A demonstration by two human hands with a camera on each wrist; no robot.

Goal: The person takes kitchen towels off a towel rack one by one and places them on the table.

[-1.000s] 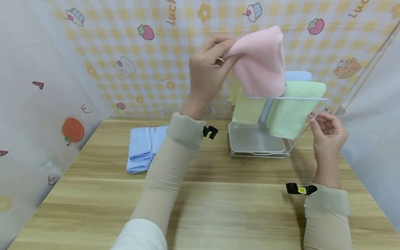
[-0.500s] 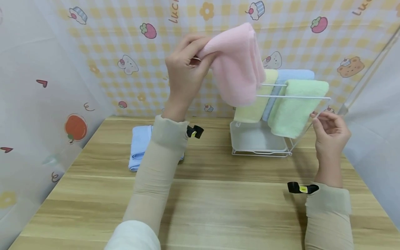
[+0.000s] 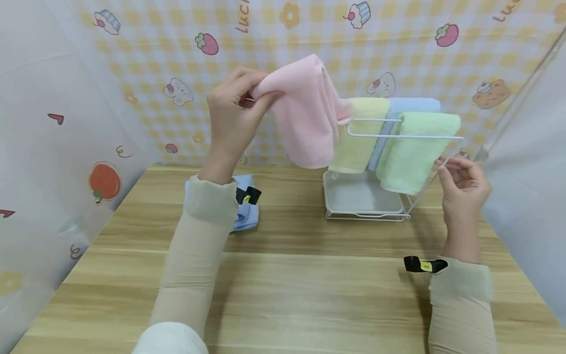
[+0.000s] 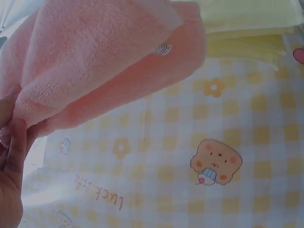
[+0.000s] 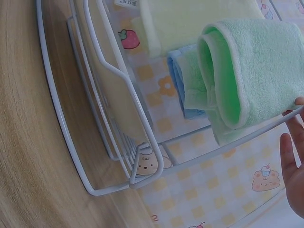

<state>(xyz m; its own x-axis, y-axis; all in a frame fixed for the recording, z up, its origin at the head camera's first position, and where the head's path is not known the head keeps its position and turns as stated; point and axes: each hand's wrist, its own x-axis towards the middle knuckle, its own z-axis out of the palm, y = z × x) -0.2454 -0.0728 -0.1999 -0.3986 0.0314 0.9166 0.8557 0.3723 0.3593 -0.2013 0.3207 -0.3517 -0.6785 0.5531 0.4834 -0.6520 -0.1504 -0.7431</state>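
Note:
Thumb and fingers of my left hand (image 3: 232, 113) pinch one end of a folded pink towel (image 3: 300, 113), which hangs in the air left of a white wire towel rack (image 3: 389, 136). Its far edge overlaps a yellow towel (image 3: 355, 152) in the head view. In the left wrist view the pink towel (image 4: 95, 57) sags in folds and shows a small striped mark. My right hand (image 3: 466, 191) holds the rack's slanted right upright between thumb and fingers. Beside that hand, a green towel (image 5: 261, 66) hangs over the front bar, with a blue towel (image 3: 415, 104) behind.
A pale tray (image 3: 362, 194) forms the rack's base on the wooden table (image 3: 283, 295). At the left, folded blue towels (image 3: 246, 221) lie partly hidden behind my left forearm. A checked, patterned cloth (image 3: 265, 44) hangs close behind the rack.
My left hand has moved left and, lately, down, drawing the pink towel away from the rack and exposing the front bar's left end. The right hand stays at the upright.

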